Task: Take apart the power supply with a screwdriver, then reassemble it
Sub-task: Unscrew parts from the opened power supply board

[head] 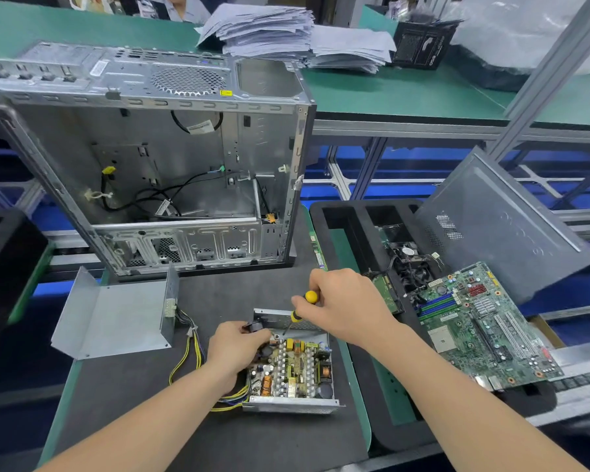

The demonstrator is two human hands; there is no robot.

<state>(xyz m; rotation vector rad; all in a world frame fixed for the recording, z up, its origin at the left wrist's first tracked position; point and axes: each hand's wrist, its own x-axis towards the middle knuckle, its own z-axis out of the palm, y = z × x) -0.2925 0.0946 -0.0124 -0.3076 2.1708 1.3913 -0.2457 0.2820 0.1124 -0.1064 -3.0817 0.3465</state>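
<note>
My right grip (344, 308) clenched the screwdriver (300, 310) and my left grip (235, 345) pinched a black part (252, 327) at the supply's (293, 373) eleven o'clock, where a slipping tip could have stabbed my fingers.

Right grip (344, 306) holds yellow-and-black screwdriver (297, 315), tip down into open silver metal power supply box (292, 369). Left grip (235, 345) pinches small black part (253, 325) at its far-left corner. Bent grey metal cover (116, 318) lies to the left.
</note>
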